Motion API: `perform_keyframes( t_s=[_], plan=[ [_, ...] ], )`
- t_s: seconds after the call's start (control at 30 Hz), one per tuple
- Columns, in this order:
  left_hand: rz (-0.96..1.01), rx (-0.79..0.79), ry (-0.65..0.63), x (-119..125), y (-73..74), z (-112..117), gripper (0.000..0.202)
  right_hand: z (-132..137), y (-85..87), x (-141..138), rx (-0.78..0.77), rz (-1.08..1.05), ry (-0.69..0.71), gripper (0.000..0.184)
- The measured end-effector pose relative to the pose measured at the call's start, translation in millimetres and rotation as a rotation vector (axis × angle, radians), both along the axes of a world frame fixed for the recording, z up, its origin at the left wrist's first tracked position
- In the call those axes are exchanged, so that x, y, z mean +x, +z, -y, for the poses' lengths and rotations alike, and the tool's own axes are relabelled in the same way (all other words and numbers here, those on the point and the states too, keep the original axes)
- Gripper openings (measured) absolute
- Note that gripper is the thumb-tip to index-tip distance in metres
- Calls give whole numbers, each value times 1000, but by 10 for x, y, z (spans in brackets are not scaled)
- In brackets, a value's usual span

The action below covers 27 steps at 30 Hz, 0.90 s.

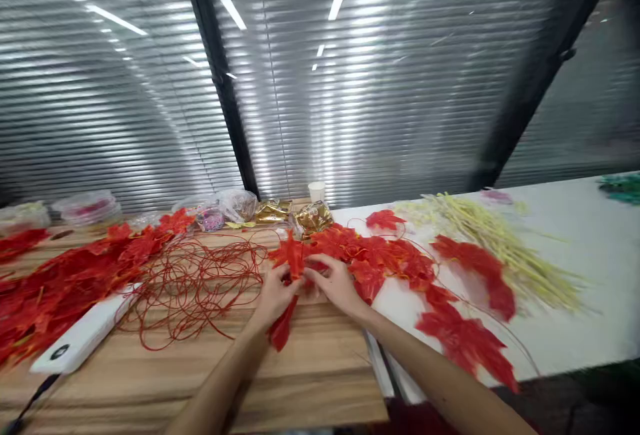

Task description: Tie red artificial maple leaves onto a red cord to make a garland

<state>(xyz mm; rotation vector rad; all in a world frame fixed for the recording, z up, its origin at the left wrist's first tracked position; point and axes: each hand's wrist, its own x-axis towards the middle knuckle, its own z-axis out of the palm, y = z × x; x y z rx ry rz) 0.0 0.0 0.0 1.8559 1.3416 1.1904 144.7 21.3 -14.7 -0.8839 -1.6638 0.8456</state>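
the person's left hand (273, 296) and right hand (338, 285) meet over the seam where the wooden table (320, 368) butts against the white table (575, 268). both are pinched narrow on a red maple leaf (292, 255), fingertips nearly touching each other. the leaf stands up just above the thumbs, and a second red piece hangs below the left hand's wrist.

along the back edge sit the containers. two clear plastic tubs (88, 208) stand far left. the nearer one shows something pinkish red inside, and the other's pale contents are too blurred to name. beside them lie crumpled clear bags (238, 204), one holding small purplish bits. next come gold foil packets (313, 218), shut, contents hidden. a white paper cup (317, 191) stands upright behind them; i cannot tell what is in it.

a loose tangle of red wire (200, 281) sprawls just left of the hands, and a heap of red leaves (55, 288) lies beyond it, partly over a flat white device (83, 338). more red leaves trail right across the white table, near a sheaf of pale yellow stems (505, 251).
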Motion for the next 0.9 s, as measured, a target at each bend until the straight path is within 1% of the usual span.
perform_keyframes(
  t_s=[0.1,0.2,0.3,0.43,0.5,0.57,0.67,0.8,0.9],
  plan=[
    [-13,37,-43,4,-17,-7,18,7,24,7,200,90,37,16],
    [-72,82,-10,-10,-31,-15,17,55,16,-13,283,215,18,20],
    [-171,133,31,-35,-27,-21,13,145,5,-53,238,350,-62,24],
    [-276,188,22,-85,-9,-38,13,232,20,-82,143,511,-154,22],
    [-302,208,35,-119,-9,-54,14,227,27,-79,148,573,-188,18],
    [-289,205,46,-151,-17,-69,13,195,26,-73,187,622,-219,14],
    [-235,193,26,-173,-37,-74,13,133,13,-71,252,615,-205,11],
    [-168,212,-70,-145,-39,-41,29,88,-21,-76,269,485,-96,12],
    [-176,208,-56,-116,-17,-25,35,72,-48,-75,259,387,-79,14]
  ],
)
